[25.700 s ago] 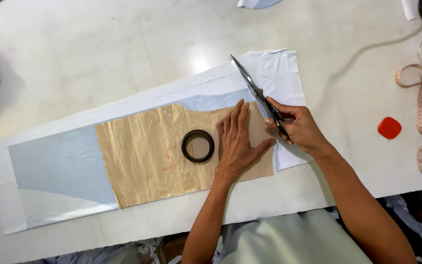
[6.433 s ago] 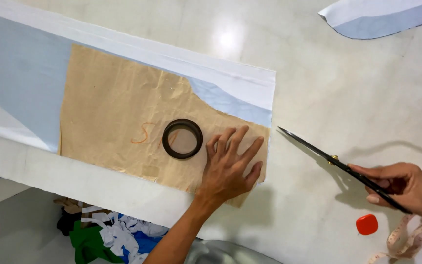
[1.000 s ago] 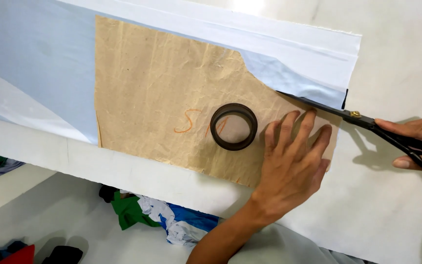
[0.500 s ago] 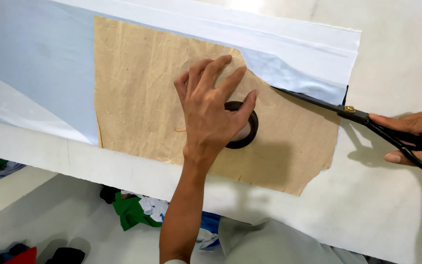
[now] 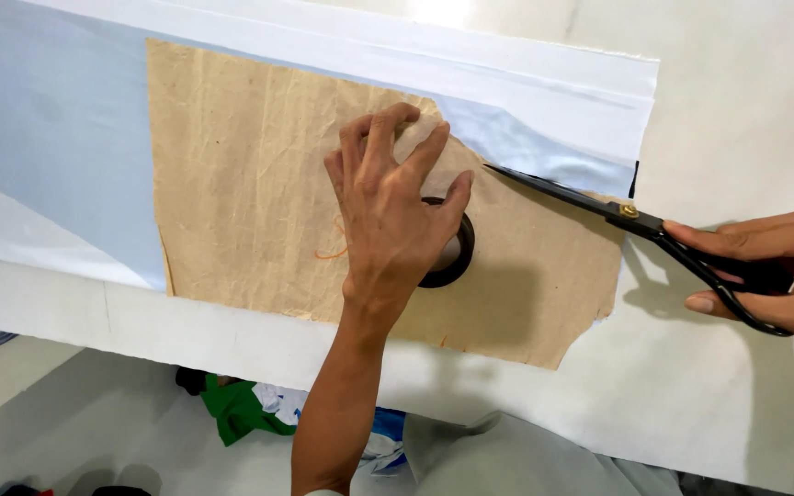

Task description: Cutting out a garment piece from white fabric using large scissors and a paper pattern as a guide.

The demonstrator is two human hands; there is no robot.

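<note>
Scissors, black with long blades, lie low across the counter, the right hand with its grip closed through the handles. Left hand presses flat, fingers spread, on a black tape ring atop creased tan pattern paper over pale blue fabric.

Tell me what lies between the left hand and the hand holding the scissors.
In the head view, between the left hand and the right hand lie the scissors, their blades reaching along the brown paper pattern's edge over the pale blue fabric.
</note>
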